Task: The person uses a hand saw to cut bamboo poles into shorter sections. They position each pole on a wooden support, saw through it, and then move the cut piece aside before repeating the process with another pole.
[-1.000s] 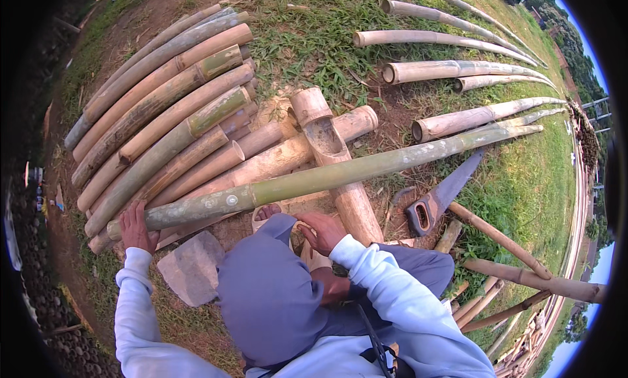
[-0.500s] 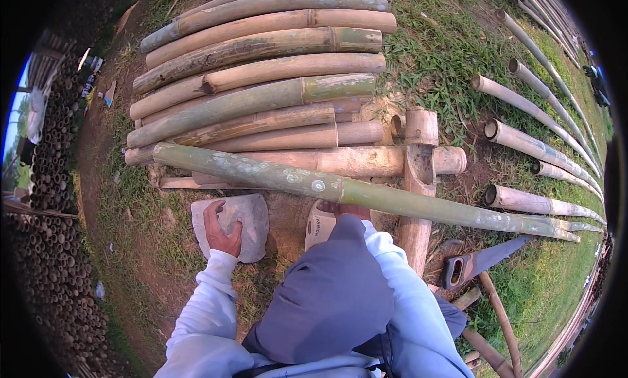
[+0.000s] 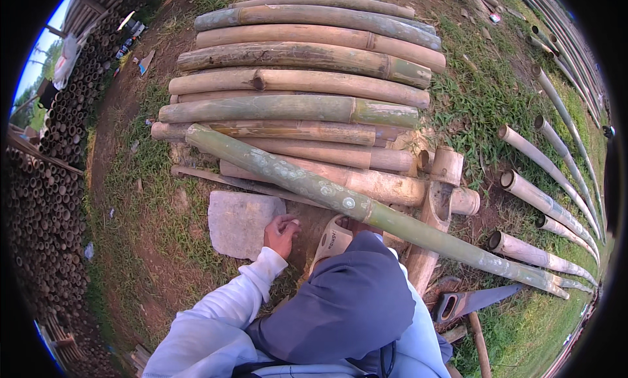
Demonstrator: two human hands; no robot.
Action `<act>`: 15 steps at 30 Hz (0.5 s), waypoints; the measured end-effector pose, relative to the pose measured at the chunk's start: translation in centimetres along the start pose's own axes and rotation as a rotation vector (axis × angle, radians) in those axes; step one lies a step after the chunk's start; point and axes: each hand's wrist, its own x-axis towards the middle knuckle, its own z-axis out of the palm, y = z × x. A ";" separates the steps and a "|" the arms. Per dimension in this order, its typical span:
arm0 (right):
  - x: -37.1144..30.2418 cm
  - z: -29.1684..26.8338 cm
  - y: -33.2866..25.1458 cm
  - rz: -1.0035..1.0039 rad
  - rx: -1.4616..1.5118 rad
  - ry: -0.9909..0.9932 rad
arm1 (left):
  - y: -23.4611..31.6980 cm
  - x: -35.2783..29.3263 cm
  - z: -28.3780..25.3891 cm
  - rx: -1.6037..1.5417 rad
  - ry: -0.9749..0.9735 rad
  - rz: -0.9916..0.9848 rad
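My left hand (image 3: 281,235) is just off the right edge of a flat grey stone (image 3: 243,225). Its fingers are curled in, with a small pale spot at the tips; whether they hold anything does not show. A long green bamboo pole (image 3: 314,187) slants across in front of me, over other bamboo pieces. Little of my right hand (image 3: 365,227) shows between the pole and my raised knee; its fingers are hidden. Beside it is my foot in a beige sandal (image 3: 331,240). Under the pole lies a notched bamboo support (image 3: 430,229).
Cut bamboo lengths (image 3: 307,54) lie in a row ahead. A handsaw (image 3: 474,303) rests at the right, near thin sticks (image 3: 479,339). Longer poles (image 3: 543,198) fan out on the right-hand grass. Stacked bamboo (image 3: 49,234) rises at far left.
My left hand has moved from the stone's top to its right side, and its spread fingers have curled. The view has shifted; the green pole appears more steeply slanted.
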 end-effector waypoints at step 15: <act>-2.4 -2.3 -0.3 -0.041 0.060 0.018 | -0.3 3.3 1.6 -0.372 0.170 -0.229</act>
